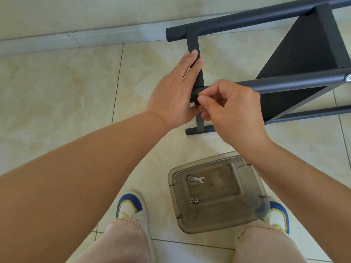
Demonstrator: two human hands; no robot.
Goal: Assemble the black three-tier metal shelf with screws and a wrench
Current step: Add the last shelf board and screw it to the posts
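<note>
The black metal shelf [303, 54] lies on its side on the tiled floor, round posts running left to right. My left hand [174, 92] wraps around the flat end crossbar [192, 42] where it meets the near upper post [294, 84]. My right hand [231, 109] pinches at the left end of that post with fingertips closed on something small; what they hold is hidden. A silver bolt head [348, 78] shows farther right on the same post. A small wrench [197, 179] and two nuts [194, 200] lie in a clear grey plastic box [252, 211].
The box sits on the floor between my feet, in blue, yellow and white shoes [131, 205]. A grey baseboard [76, 38] and wall run along the far side. A lower post end [191, 131] rests on the tiles beneath my hands.
</note>
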